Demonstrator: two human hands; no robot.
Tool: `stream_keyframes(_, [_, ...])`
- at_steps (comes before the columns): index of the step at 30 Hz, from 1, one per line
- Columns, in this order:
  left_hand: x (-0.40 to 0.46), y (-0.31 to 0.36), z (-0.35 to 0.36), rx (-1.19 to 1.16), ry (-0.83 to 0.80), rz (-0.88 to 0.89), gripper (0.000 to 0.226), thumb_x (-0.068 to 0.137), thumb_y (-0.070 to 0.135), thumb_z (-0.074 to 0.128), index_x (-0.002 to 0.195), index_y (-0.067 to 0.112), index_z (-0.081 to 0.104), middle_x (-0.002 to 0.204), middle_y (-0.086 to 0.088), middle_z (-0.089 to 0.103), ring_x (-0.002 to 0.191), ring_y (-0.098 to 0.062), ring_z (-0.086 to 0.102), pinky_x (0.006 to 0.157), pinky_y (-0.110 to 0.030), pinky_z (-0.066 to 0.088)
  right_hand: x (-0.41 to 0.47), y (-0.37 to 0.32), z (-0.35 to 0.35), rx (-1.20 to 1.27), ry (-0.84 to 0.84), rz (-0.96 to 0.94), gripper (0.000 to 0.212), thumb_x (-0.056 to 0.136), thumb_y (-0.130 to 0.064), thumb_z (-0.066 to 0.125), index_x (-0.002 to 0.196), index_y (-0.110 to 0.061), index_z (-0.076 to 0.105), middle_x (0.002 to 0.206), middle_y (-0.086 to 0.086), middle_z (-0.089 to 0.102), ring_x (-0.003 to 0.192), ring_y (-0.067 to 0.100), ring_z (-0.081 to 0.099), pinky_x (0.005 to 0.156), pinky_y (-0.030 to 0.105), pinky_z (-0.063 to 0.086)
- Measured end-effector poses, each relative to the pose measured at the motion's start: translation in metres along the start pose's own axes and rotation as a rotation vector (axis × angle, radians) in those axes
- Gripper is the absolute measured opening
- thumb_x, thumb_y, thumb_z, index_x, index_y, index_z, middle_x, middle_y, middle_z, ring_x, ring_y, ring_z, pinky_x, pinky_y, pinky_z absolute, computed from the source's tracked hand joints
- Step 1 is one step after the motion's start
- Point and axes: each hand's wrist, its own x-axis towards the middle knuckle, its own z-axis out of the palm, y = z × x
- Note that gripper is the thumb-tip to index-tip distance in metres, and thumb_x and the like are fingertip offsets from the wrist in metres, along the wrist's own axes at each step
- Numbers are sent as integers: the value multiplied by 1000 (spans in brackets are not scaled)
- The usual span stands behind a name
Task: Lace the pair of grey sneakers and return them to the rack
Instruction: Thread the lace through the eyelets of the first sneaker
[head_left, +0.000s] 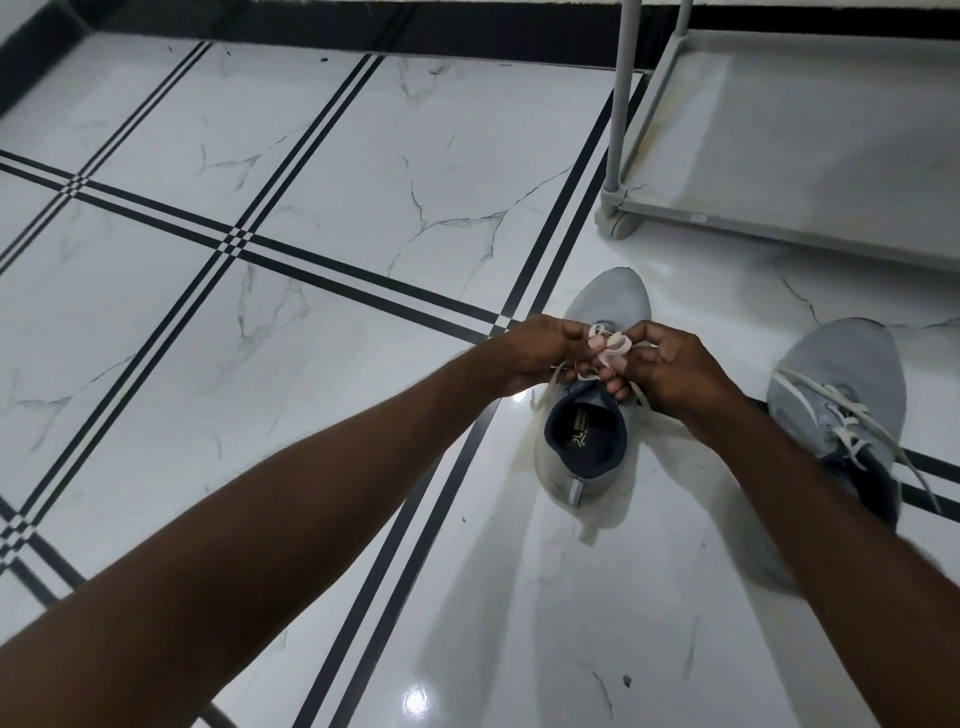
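A grey sneaker (587, 462) stands on the white floor, toe pointing away from me, its dark opening facing up. Above its tongue my left hand (535, 353) and my right hand (675, 369) pinch the pale lace (615, 344), which is looped between the fingertips. Loose lace ends trail down both sides of the shoe. The second grey sneaker (841, 395) lies to the right, partly behind my right forearm, with its white laces slack across the top. The grey shoe rack (779, 218) stands at the upper right, and its bottom shelf is bare.
The floor is glossy white marble tile with black stripe lines (239, 244). A black skirting band (363, 31) runs along the far wall. The rack's upright post (621, 93) and its foot sit just beyond the sneaker's toe.
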Motion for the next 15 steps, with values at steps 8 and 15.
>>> stream_keyframes(8, [-10,21,-12,563,19,217,26,80,28,75,89,4,73,82,-23,70,70,-21,59,66,-28,46,5,1,-3,128,-11,85,9,87,2,62,83,-4,57,73,22,65,55,27,57,52,30,51])
stream_keyframes(15, [-10,30,3,1092,123,489,10,71,12,78,71,5,70,62,0,64,54,-10,55,59,-25,42,6,-2,-2,38,-25,94,9,91,0,57,84,-6,61,70,21,62,57,27,57,58,34,49])
